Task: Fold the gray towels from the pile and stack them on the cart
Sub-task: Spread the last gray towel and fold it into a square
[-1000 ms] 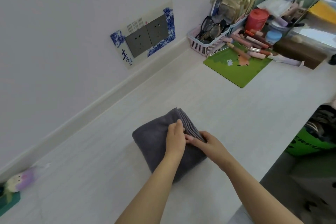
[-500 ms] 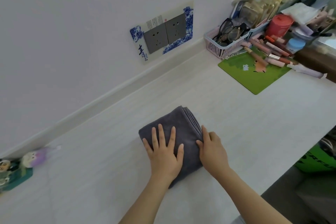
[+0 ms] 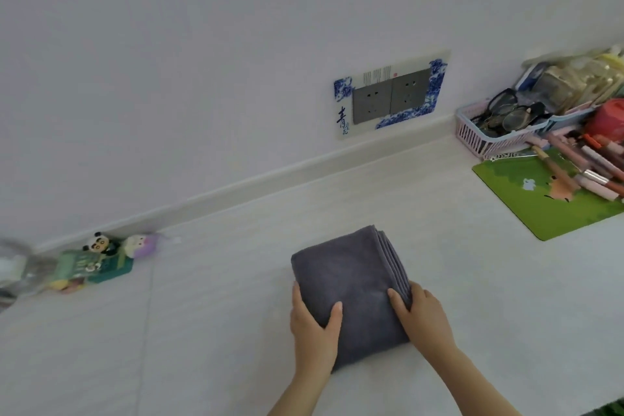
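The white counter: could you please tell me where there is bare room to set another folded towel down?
Bare counter lies between the gray towel and the green mat, and left of the towel toward the panda figurines. The far right is crowded with the pink basket and pens.

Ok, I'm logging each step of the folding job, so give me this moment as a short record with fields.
item: folded gray towel, flat on the white counter
left hand: grips the towel's near-left edge, thumb on top
right hand: grips the near-right edge at the layered folds
fold state: compact rectangle, looks finished
cart: not in view
nearby: green mat, pink basket holding glasses, wall outlet
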Demonstrator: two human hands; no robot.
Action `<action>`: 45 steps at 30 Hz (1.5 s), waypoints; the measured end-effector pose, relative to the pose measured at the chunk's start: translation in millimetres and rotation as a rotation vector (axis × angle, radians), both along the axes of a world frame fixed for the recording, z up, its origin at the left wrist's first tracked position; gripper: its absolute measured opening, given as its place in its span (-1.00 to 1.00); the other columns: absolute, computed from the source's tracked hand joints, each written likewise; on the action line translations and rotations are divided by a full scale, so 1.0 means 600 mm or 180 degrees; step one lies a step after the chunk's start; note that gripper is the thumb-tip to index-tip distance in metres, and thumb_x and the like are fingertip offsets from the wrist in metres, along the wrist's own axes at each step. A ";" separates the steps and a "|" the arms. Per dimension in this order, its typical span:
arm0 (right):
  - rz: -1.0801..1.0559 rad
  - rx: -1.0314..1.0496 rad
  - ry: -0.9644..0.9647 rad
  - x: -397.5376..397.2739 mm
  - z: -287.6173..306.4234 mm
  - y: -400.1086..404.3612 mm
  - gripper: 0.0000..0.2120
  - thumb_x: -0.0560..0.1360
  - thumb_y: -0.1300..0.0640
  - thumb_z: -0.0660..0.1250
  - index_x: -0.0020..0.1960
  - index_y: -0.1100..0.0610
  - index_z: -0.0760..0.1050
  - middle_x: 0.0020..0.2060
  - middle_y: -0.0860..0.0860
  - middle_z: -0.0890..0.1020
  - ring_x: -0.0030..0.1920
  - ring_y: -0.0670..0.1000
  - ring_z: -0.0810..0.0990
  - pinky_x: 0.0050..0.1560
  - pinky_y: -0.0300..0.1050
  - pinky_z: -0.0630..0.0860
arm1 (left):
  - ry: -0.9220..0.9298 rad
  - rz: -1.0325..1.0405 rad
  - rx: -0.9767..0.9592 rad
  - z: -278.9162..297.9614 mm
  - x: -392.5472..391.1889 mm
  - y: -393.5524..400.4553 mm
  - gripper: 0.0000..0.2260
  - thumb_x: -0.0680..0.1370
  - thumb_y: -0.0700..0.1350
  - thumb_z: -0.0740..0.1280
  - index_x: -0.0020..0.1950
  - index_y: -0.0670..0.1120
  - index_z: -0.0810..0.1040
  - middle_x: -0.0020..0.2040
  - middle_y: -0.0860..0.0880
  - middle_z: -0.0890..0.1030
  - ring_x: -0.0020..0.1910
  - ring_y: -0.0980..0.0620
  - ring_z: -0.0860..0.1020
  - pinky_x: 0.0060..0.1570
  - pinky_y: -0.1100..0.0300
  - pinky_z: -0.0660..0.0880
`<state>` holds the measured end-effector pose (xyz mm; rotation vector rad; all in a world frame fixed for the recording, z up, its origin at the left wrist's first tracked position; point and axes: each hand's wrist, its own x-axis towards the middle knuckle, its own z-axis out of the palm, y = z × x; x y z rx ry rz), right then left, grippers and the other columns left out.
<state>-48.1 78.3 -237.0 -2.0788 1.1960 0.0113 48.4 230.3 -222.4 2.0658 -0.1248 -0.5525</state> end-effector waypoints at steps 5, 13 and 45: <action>-0.0012 0.0819 0.0016 0.030 0.015 0.046 -0.61 0.53 -0.18 0.20 -0.01 0.18 0.37 -0.13 0.07 0.56 -0.13 0.10 0.53 -0.15 -0.05 0.42 | 0.1838 0.0414 -0.0517 0.038 0.065 0.063 -0.08 0.27 0.12 0.57 0.49 -0.05 0.18 0.29 -0.05 0.49 0.18 -0.10 0.53 0.13 0.04 0.52; 0.0172 0.2236 -0.0205 0.101 0.044 0.150 -0.46 0.44 -0.20 0.33 0.19 0.21 0.48 0.09 0.12 0.60 0.06 0.12 0.57 0.10 -0.03 0.48 | 0.2022 0.0786 -0.1038 0.075 0.089 0.220 -0.17 0.09 0.15 0.63 0.25 -0.18 0.50 0.08 -0.15 0.66 0.05 -0.13 0.63 0.09 -0.01 0.57; 0.2865 0.2908 -0.1411 0.370 0.470 0.697 -0.68 0.46 -0.06 0.36 0.09 0.14 0.60 -0.10 0.05 0.71 -0.04 0.08 0.67 -0.01 -0.02 0.55 | -0.0693 0.2762 -0.1770 0.486 0.074 0.770 -0.68 0.44 0.07 0.45 0.10 -0.04 0.52 -0.02 0.00 0.65 -0.03 0.00 0.62 -0.10 0.13 0.55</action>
